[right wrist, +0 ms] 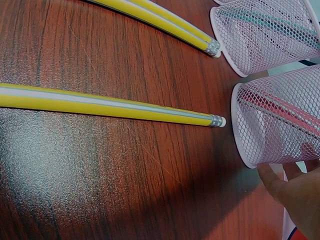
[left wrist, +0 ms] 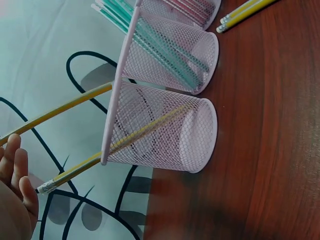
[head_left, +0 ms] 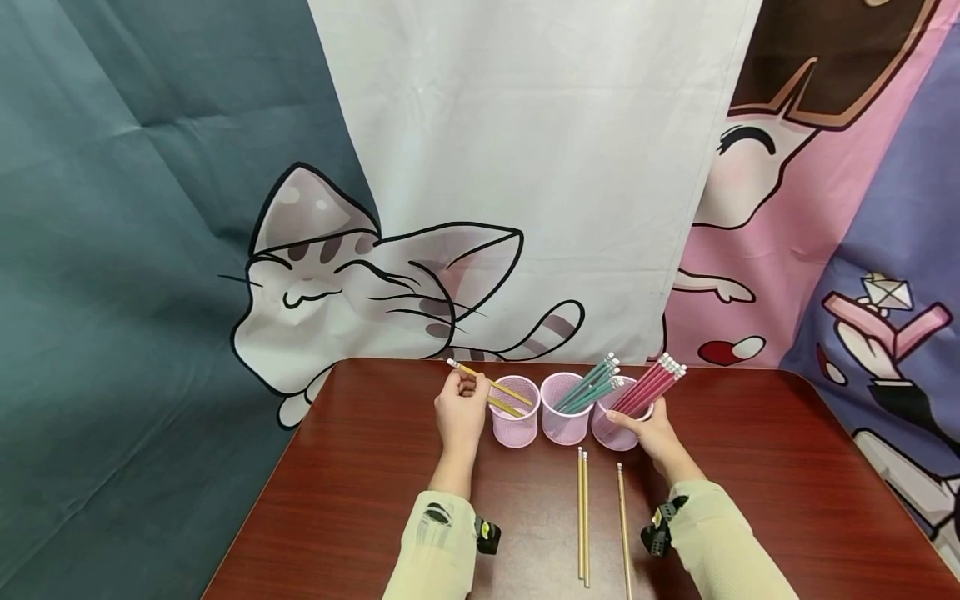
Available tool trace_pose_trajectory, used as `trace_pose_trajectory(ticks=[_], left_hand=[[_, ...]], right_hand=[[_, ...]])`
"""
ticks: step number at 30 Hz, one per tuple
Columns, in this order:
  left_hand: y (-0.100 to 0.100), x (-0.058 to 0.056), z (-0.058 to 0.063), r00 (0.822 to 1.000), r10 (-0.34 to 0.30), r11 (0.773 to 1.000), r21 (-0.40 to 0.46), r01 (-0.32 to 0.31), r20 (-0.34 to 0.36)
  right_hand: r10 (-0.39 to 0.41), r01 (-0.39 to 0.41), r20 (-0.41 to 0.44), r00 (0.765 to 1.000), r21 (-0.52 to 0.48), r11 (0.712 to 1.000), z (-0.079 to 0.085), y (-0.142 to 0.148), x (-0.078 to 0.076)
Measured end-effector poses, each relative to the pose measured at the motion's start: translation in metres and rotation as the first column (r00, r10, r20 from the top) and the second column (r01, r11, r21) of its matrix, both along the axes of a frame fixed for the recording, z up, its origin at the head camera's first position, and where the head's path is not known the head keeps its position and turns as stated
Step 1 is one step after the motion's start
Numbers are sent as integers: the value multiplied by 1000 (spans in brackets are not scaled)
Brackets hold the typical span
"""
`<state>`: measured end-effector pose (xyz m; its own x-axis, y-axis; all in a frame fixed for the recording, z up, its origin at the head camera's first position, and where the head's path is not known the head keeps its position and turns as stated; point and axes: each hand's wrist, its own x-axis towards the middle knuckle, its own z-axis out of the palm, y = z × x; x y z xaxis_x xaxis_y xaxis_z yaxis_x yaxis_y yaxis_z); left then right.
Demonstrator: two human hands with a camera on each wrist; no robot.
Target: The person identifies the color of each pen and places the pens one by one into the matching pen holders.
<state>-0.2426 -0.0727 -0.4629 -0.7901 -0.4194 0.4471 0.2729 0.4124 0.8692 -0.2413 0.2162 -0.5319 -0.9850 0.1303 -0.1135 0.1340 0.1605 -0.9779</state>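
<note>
My left hand (head_left: 461,410) pinches a yellow pencil (head_left: 471,372), eraser end up, its other end at the mouth of the left pink mesh cup (head_left: 516,432). Inside that cup leans another yellow pencil (left wrist: 75,170), its eraser end sticking out beside the fingers. At the right end of the row, my right hand (head_left: 662,437) grips the right mesh cup (head_left: 615,435), thumb at the near side and fingers round the outer side. Dark pink pencils (head_left: 648,387) tilt to the right in it, erasers up.
Between those two stands the middle mesh cup (head_left: 565,429) with several green pencils (head_left: 588,387). Two yellow pencils (head_left: 583,517) lie side by side on the dark red table (head_left: 360,483), and a single yellow pencil (right wrist: 125,107) lies nearer the right arm. A printed cloth (head_left: 525,167) hangs behind.
</note>
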Motion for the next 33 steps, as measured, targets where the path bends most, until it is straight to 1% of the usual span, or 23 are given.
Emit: trace_pose_trajectory(ticks=[2,5,8,11,14,19,23,27,33], left_hand=[[0,1,-3,1000,5,1000,-28,-4,22],[1,1,-9,997,18,995,-99,-11,70],[2,3,-19,992,31,987,-163,-11,121],[4,4,-29,986,37,980,-197,-4,163],[4,6,-37,981,37,977,-214,4,189],[3,7,-43,981,40,974,-228,5,191],[2,6,-46,980,42,972,-236,5,194],[1,6,-48,974,37,971,-237,17,222],[0,6,-51,967,46,967,-254,19,251]], right_hand=[[-6,6,11,1000,-6,1000,2,0,0],[-6,6,13,1000,-4,1000,2,0,1],[-7,7,9,1000,1,1000,2,1,0],[-10,10,-8,1000,2,1000,0,0,1],[-21,22,-41,999,4,1000,-1,-1,1],[-33,35,-80,996,16,999,-1,-3,3],[-26,27,-57,998,5,1000,-1,-3,2],[-11,11,-20,1000,8,1000,0,-1,1],[-10,10,-8,1000,4,1000,1,-2,1]])
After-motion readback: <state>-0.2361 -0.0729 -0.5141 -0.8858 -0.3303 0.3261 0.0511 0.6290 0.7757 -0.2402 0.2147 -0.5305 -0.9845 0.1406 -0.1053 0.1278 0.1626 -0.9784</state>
